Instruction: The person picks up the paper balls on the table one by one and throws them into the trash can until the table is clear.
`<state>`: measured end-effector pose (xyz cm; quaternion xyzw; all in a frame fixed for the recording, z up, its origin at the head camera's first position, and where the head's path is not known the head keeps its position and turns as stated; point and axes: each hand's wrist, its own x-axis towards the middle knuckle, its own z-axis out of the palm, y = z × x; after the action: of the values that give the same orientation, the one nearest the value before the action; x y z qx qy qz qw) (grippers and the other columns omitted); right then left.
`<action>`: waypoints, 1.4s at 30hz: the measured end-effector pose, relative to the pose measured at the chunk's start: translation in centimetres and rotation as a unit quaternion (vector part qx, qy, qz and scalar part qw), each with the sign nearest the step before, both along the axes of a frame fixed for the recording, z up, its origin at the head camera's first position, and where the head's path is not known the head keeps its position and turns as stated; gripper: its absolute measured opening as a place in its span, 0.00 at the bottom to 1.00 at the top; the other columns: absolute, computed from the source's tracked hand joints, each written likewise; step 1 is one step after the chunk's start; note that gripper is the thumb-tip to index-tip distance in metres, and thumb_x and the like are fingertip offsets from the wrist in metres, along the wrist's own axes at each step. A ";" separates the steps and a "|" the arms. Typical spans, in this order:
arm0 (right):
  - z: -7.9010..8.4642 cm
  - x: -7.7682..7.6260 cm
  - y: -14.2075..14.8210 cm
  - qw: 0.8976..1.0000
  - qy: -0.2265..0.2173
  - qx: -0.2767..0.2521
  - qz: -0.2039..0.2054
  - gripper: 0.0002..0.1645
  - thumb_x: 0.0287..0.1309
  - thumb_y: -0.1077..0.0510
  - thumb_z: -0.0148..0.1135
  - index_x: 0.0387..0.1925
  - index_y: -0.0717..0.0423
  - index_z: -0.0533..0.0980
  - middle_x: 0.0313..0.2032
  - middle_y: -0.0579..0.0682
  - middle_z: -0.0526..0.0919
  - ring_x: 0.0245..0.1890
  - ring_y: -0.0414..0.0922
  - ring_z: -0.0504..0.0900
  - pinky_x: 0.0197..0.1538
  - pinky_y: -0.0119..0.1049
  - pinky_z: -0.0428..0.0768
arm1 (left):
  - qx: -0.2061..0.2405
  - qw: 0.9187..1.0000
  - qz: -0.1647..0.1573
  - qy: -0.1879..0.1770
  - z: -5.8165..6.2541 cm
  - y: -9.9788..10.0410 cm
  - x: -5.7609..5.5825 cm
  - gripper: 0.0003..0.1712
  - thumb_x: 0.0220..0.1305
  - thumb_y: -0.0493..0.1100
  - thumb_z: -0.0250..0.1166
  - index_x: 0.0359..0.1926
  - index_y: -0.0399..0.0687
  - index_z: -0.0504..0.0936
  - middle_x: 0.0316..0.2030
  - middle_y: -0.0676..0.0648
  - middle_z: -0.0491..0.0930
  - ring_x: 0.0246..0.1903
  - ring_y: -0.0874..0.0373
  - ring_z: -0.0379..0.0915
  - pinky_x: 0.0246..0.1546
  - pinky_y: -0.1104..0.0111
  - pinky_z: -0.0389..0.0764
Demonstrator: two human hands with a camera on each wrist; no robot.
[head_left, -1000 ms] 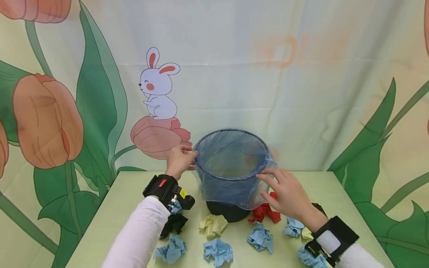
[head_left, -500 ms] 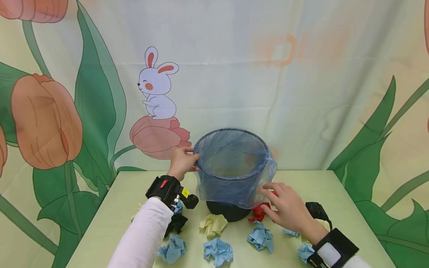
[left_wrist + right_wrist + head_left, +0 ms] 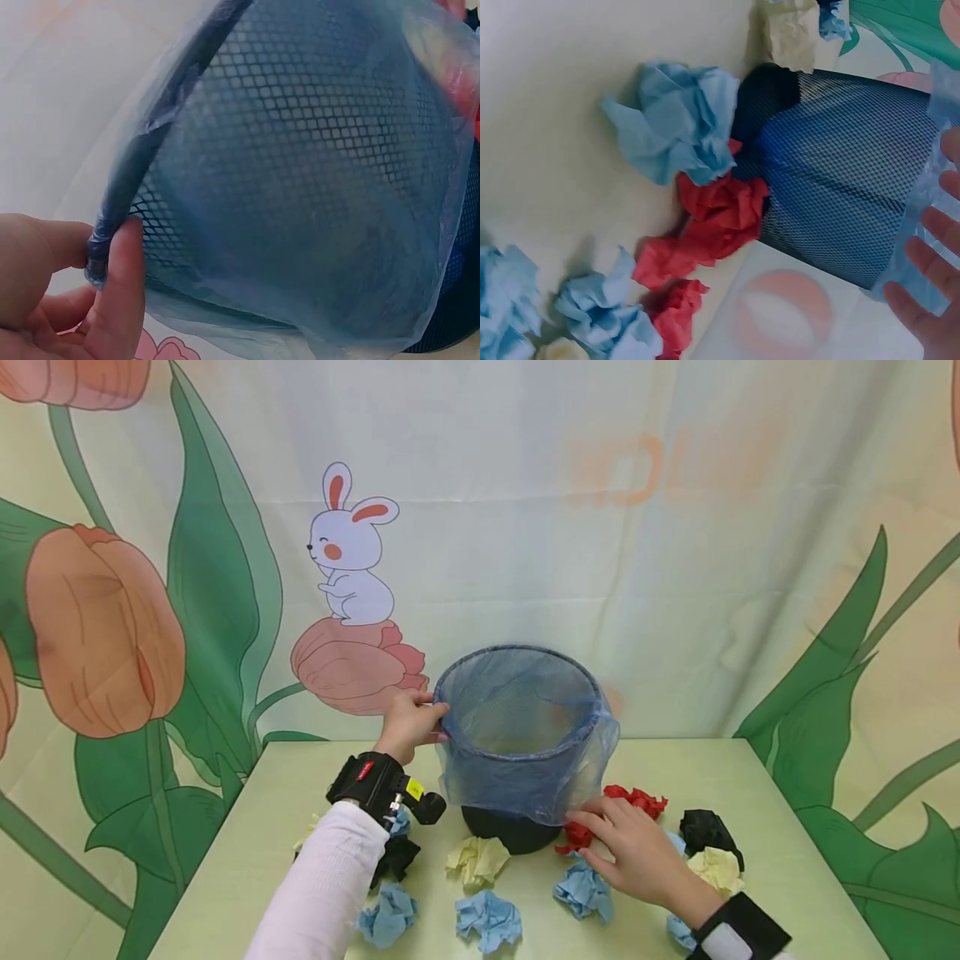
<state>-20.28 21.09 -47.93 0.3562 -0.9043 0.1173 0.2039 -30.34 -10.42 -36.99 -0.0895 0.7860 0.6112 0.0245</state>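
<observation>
A mesh trash bin [image 3: 832, 172] with a black base [image 3: 510, 837] stands on the table, lined with a translucent blue garbage bag [image 3: 510, 785] folded over its rim. My left hand [image 3: 407, 724] pinches the bag-covered rim at its left side; in the left wrist view a finger of that hand [image 3: 60, 300] lies inside the rim. Low at the right front of the bin, my right hand [image 3: 633, 852] has its fingertips at the bag's hanging edge. The right wrist view shows that hand's fingers [image 3: 928, 262] spread and loosely bent against the bag.
Crumpled paper balls lie around the bin: a yellow one [image 3: 477, 862] and a blue one [image 3: 487, 920] in front, red ones [image 3: 637, 800] at the right, a black one [image 3: 708, 833] farther right. A printed curtain [image 3: 675, 568] hangs behind the table [image 3: 247, 860].
My right hand has come down from near the bin's rim to the bag's lower edge. The left hand has shifted slightly right and now grips the rim. The bin stays in place.
</observation>
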 end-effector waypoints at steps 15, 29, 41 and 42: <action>-4.1 0.1 -0.1 0.990 -0.133 0.040 -0.011 0.33 0.50 0.42 0.65 0.59 0.40 0.69 0.56 0.49 0.71 0.54 0.48 0.71 0.46 0.50 0.77 | 0.022 0.999 -0.022 -0.017 -0.2 -0.7 -0.3 0.29 0.64 0.41 0.59 0.63 0.37 0.64 0.47 0.38 0.73 0.29 0.56 0.73 0.29 0.70 0.83; -7.5 0.0 -1.2 0.981 -0.181 0.066 -0.005 0.35 0.52 0.41 0.62 0.61 0.43 0.67 0.59 0.52 0.67 0.59 0.51 0.65 0.46 0.57 0.74 | 0.035 0.999 -0.023 -0.028 0.1 -0.9 -0.1 0.30 0.64 0.42 0.58 0.64 0.39 0.62 0.48 0.39 0.72 0.32 0.55 0.73 0.31 0.70 0.83; -8.9 0.1 -1.6 0.977 -0.188 0.100 -0.010 0.35 0.49 0.42 0.65 0.59 0.42 0.69 0.57 0.50 0.68 0.56 0.53 0.66 0.46 0.60 0.74 | 0.073 0.996 -0.032 -0.040 -0.2 -0.8 -0.3 0.31 0.64 0.42 0.59 0.65 0.40 0.62 0.49 0.39 0.71 0.30 0.57 0.72 0.30 0.71 0.82; -9.1 0.1 -1.6 0.977 -0.189 0.102 -0.011 0.35 0.48 0.42 0.65 0.59 0.42 0.69 0.57 0.49 0.68 0.56 0.53 0.66 0.46 0.60 0.74 | 0.072 0.996 -0.033 -0.042 -0.2 -0.8 -0.3 0.31 0.64 0.42 0.58 0.65 0.41 0.61 0.49 0.39 0.71 0.30 0.57 0.72 0.30 0.71 0.82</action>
<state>-20.20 19.44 -56.98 0.3363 -0.9377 0.0876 -0.0065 -30.64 -11.25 -37.21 -0.0869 0.7405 0.6612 0.0837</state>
